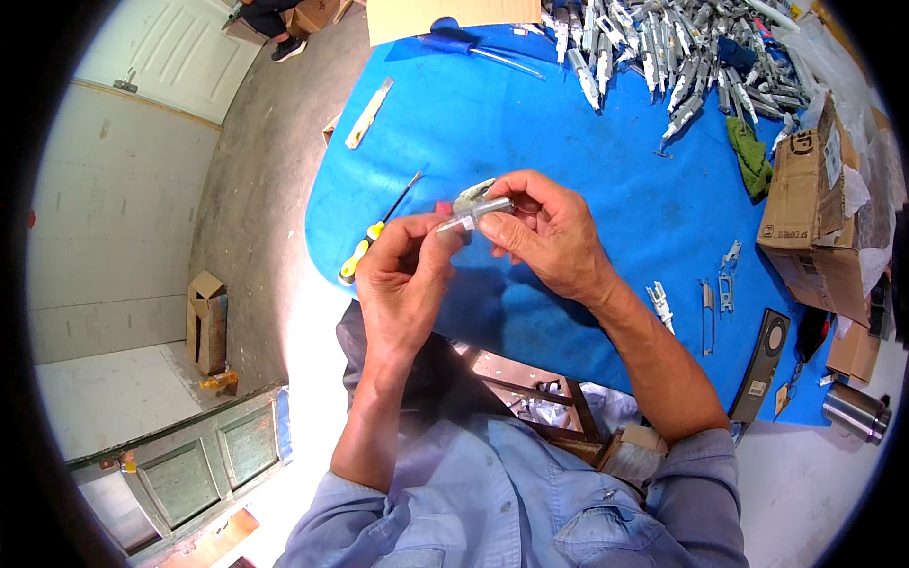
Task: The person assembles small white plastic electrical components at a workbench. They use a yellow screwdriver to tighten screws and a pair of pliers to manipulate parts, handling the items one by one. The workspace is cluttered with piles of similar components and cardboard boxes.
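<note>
Over the blue table cover (426, 142) my two hands meet at a small silver metal part with a rounded, tube-like body (490, 208). My left hand (402, 270) pinches its left end between thumb and fingers. The other end sits between the thumb and forefinger of my right hand (554, 237). Just behind the part shows a pale greenish piece (472, 194), along with a bit of red (443, 206); I cannot make out what either is. A yellow-and-black screwdriver (354, 260) lies beside my left hand, its shaft pointing away from me.
Many grey metal parts (663, 47) are heaped at the far right. Near them lie a green cloth (750, 156) and a cardboard box (805, 208). A blue-handled screwdriver (507, 62) rests at the back. Loose metal pieces (708, 317) and a dark plate (760, 369) lie right of my forearm.
</note>
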Tool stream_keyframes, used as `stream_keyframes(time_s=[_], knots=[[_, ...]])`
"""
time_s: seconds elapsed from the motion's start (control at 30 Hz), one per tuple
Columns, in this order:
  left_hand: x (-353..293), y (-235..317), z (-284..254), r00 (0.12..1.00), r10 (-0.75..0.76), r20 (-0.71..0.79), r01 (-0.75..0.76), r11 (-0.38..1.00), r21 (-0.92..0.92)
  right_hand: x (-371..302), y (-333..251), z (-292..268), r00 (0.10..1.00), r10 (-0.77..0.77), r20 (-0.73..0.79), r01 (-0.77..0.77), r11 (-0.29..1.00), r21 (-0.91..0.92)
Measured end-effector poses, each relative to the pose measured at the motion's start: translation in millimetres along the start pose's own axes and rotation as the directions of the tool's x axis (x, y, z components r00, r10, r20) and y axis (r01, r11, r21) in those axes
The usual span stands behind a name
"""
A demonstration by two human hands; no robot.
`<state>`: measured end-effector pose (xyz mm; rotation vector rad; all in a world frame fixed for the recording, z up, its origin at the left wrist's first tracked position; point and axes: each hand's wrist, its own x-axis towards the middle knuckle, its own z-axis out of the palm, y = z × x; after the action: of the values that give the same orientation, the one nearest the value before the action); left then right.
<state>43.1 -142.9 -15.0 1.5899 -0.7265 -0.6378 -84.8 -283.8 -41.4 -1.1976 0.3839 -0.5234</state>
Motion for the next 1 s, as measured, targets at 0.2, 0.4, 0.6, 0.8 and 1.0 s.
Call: stream_keyframes(time_s=[0.2,0.4,0.6,0.8,1.0], knots=[[1,8,6,0.995,0.08,-0.062,-0.071,0.988,0.135,1,5,-2,0.998,-0.05,0.024,0.048,0.996,0.07],[1,8,0,0.93,0.369,-0.007,-0.338,0.859,0.384,-1,7,2,0.996,-0.093,0.004,0.093,0.994,0.055],[1,1,-6,0.957,0.288,-0.021,-0.262,0.897,0.355,-3,4,7,0.995,-0.1,-0.016,0.1,0.995,0.001],[1,7,-4,0.938,0.348,-0.004,-0.314,0.851,0.422,-4,7,8,0.991,-0.13,-0.026,0.13,0.991,-0.023],[5,6,-5,0.914,0.404,-0.02,-0.348,0.81,0.471,-3,7,8,0.99,-0.142,-0.018,0.141,0.988,-0.058]])
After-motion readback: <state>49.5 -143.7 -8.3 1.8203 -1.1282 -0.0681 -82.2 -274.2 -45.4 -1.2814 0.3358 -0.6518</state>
